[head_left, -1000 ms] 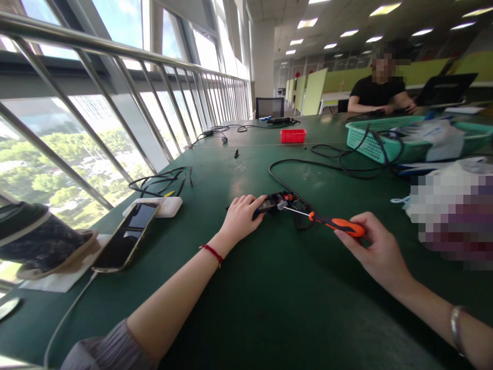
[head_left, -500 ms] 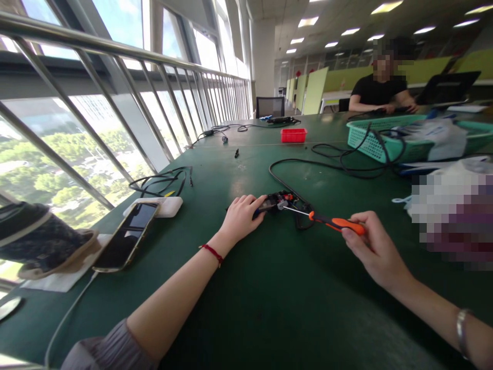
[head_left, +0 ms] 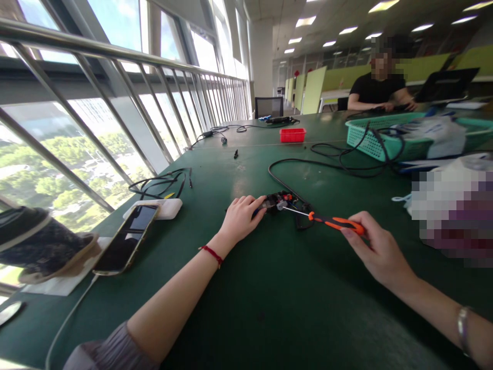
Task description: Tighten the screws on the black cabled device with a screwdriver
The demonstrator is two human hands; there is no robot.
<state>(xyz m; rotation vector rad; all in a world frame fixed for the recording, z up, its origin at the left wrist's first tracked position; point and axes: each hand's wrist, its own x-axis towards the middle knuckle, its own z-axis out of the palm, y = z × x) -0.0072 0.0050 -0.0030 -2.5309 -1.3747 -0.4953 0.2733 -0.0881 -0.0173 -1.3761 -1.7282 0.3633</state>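
My left hand (head_left: 242, 217) is closed around the near end of a dark device (head_left: 272, 202) lying on the green table; its inner parts look exposed, with a bit of red and a grey piece. What kind of device it is I cannot make out. In my right hand (head_left: 379, 249) is a screwdriver (head_left: 335, 222) with an orange and black handle, gripped at the handle's end. Its thin metal shaft points left, and the tip meets the device by the grey piece. A black cable (head_left: 279, 173) runs from behind the device.
A red tray (head_left: 292, 135) sits farther back, and a teal basket (head_left: 370, 146) with bags and cable stands at right. At left lie a phone (head_left: 127, 239), a white box (head_left: 171, 208) and coiled black cables (head_left: 157, 183). Another person (head_left: 377, 92) sits across the table.
The view has shifted very slightly. The screwdriver's handle appears turned a little in my right hand; my left hand stays on the device.
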